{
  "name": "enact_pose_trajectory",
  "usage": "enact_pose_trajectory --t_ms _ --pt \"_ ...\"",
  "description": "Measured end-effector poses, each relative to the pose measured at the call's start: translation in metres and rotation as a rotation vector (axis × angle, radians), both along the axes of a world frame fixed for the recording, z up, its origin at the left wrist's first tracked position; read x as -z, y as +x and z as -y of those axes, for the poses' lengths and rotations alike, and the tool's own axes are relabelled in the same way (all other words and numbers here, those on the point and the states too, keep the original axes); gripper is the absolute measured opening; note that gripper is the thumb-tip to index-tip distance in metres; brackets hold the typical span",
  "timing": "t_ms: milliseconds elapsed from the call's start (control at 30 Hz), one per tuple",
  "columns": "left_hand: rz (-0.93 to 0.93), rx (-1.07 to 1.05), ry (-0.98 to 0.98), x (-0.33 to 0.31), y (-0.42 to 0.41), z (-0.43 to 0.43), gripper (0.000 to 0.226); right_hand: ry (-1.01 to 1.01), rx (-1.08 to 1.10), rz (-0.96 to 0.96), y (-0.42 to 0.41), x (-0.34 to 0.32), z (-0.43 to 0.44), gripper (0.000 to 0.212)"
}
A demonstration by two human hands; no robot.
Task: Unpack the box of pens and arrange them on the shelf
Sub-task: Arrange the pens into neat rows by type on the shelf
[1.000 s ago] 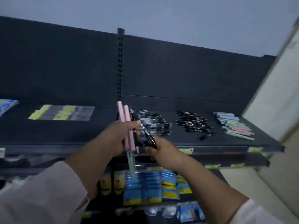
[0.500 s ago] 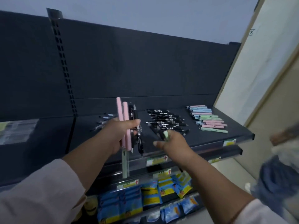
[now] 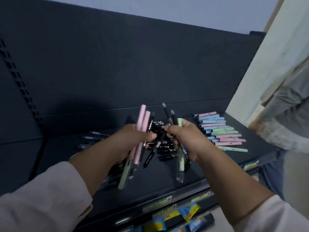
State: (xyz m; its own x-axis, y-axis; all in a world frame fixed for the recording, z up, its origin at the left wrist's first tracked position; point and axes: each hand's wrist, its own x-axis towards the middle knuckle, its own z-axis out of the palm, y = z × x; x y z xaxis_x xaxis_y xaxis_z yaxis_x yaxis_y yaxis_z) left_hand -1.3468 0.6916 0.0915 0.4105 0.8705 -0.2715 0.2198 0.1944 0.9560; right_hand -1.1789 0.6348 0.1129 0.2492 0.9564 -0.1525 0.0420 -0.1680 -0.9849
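Pens are split between both hands, held above the shelf [image 3: 158, 181]. The left hand [image 3: 133, 139] grips one bunch: two pink pens [image 3: 142, 124] stand up past the fingers with a black pen [image 3: 150, 129] just beside them, and a pale green pen [image 3: 124, 174] hangs out below the palm. The right hand [image 3: 185, 141] is curled round a second bunch, with two black-capped pens [image 3: 168, 114] poking upward and a wrapped green pen [image 3: 180, 161] pointing down. The hands are close together, thumbs almost meeting.

On the dark shelf beneath them lies a loose pile of black pens [image 3: 167, 151]. To its right, a row of pink, blue and green pens [image 3: 222, 131] lies side by side, and a few dark pens [image 3: 93, 136] lie to the left. Price labels [image 3: 158, 201] run along the shelf's front edge, above blue and yellow packets [image 3: 189, 213] on the level below. Another person [image 3: 287, 114] in a grey top stands at the right edge.
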Motion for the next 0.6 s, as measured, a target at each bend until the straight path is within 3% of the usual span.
enact_pose_trajectory --t_ms 267,367,433,500,600 --pt "0.125 -0.341 -0.112 0.014 0.036 -0.026 0.047 -0.206 0.146 -0.274 0.106 0.036 -0.065 0.008" --pt "0.119 -0.416 -0.129 0.02 0.058 -0.026 0.109 -0.292 0.078 -0.258 0.123 0.046 -0.083 0.009" --pt "0.108 -0.458 -0.11 0.024 0.071 -0.031 0.129 -0.288 0.029 -0.208 0.132 0.048 -0.092 0.017" --pt "0.111 -0.498 -0.109 0.019 0.086 -0.028 0.103 -0.283 -0.035 -0.23 0.139 0.048 -0.1 0.022" --pt "0.113 -0.513 -0.108 0.019 0.107 -0.024 0.026 -0.348 -0.175 -0.404 0.144 0.044 -0.105 0.027"
